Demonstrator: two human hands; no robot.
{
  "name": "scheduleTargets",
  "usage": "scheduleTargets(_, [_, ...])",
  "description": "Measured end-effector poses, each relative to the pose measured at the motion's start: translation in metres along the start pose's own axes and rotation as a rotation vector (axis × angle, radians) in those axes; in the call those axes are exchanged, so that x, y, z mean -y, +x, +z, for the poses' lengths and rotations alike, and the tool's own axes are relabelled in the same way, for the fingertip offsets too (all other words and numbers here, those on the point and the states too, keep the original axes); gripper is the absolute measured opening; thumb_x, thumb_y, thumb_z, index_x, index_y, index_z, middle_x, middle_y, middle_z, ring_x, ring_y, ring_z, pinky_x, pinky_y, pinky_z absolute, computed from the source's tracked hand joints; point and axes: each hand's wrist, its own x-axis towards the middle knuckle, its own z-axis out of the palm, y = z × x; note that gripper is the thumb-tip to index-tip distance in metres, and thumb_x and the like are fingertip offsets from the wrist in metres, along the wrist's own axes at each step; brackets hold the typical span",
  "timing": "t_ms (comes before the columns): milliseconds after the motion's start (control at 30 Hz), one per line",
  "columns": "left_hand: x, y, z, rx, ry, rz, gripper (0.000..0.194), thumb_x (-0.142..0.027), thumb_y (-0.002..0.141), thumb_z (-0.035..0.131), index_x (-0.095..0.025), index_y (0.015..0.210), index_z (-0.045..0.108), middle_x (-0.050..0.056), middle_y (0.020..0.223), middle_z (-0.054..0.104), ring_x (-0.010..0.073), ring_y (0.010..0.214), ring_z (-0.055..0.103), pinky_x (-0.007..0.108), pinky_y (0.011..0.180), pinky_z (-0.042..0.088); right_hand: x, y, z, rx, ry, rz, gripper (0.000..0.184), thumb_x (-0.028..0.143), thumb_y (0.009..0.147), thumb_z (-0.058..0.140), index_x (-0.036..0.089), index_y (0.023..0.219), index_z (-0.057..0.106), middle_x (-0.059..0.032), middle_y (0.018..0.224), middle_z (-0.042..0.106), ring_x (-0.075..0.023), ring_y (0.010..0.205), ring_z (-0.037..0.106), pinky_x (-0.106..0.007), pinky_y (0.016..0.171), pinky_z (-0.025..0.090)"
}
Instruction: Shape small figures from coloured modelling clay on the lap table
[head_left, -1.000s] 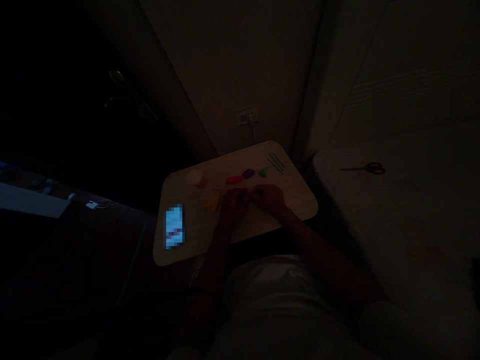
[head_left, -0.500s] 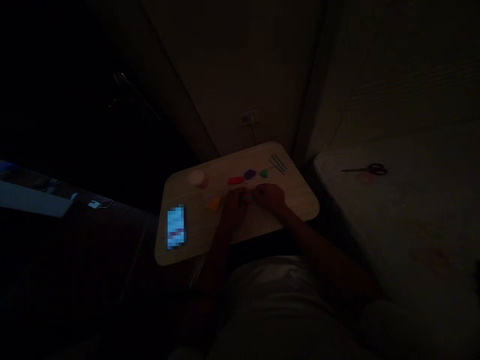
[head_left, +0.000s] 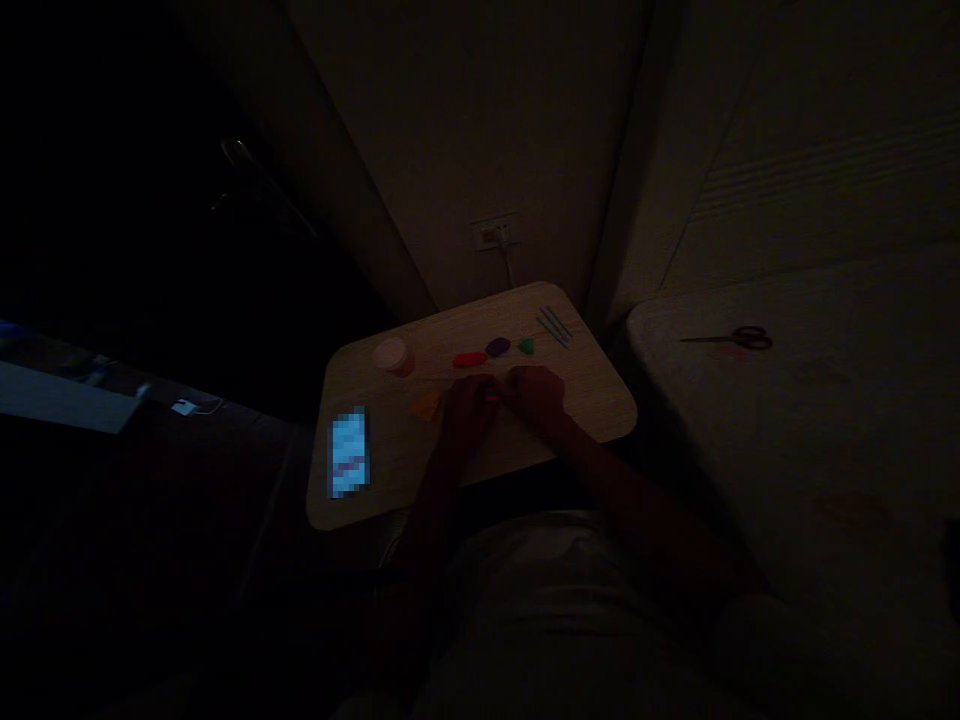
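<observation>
The room is very dark. My left hand [head_left: 463,408] and my right hand [head_left: 534,392] meet over the middle of a small wooden lap table [head_left: 592,395], fingers curled together around a small pinkish lump I cannot make out. Just beyond them lie a red clay piece [head_left: 469,359], a purple piece [head_left: 497,347] and a green piece [head_left: 526,346] in a row. An orange piece [head_left: 427,406] lies left of my left hand.
A lit phone [head_left: 349,452] lies at the table's left front. A small round tub [head_left: 393,356] stands at the back left, thin sticks [head_left: 553,326] at the back right. Scissors [head_left: 739,338] rest on the bed to the right. A wall socket [head_left: 495,234] is behind.
The hands stay together at the same spot with only slight finger shifts. The view has wobbled a little.
</observation>
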Motion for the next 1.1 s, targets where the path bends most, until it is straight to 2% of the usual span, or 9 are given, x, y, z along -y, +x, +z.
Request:
scheduleTargets(300, [0.003, -0.001, 0.002, -0.007, -0.011, -0.026, 0.038, -0.022, 0.09, 0.069, -0.022, 0.127, 0.062, 0.01, 0.125, 0.07, 0.0273, 0.117, 0.065, 0.046, 0.105, 0.051, -0.005, 0.004, 0.005, -0.032, 0.066, -0.001, 0.047, 0.058, 0.1, 0.051, 0.023, 0.099, 0.082, -0.0108, 0.098, 0.08, -0.0229, 0.09, 0.073, -0.029, 0.072, 0.045])
scheduleTargets(633, [-0.001, 0.0, -0.003, 0.039, 0.014, -0.013, 0.035, -0.019, 0.09, 0.068, -0.021, 0.124, 0.064, 0.01, 0.125, 0.07, 0.0278, 0.118, 0.064, 0.047, 0.107, 0.05, -0.001, 0.008, 0.002, -0.018, -0.004, -0.034, 0.051, 0.062, 0.097, 0.054, 0.02, 0.094, 0.082, -0.0149, 0.094, 0.079, -0.0256, 0.089, 0.072, -0.03, 0.072, 0.046])
scheduleTargets(867, [-0.001, -0.001, 0.0, 0.013, -0.01, -0.024, 0.033, -0.025, 0.094, 0.066, -0.023, 0.126, 0.063, 0.01, 0.126, 0.07, 0.0278, 0.118, 0.064, 0.047, 0.106, 0.051, -0.008, 0.009, 0.003, -0.045, 0.1, 0.01, 0.046, 0.061, 0.097, 0.054, 0.024, 0.093, 0.081, -0.0085, 0.093, 0.08, -0.0222, 0.087, 0.072, -0.028, 0.07, 0.044])
scheduleTargets(1100, [-0.001, -0.002, -0.001, 0.005, 0.029, -0.02, 0.034, -0.026, 0.094, 0.066, -0.023, 0.127, 0.062, 0.01, 0.126, 0.07, 0.028, 0.118, 0.064, 0.047, 0.105, 0.051, -0.003, 0.01, 0.004, -0.031, 0.015, 0.004, 0.04, 0.054, 0.095, 0.059, 0.022, 0.095, 0.082, -0.0127, 0.095, 0.079, -0.0239, 0.088, 0.072, -0.029, 0.072, 0.046])
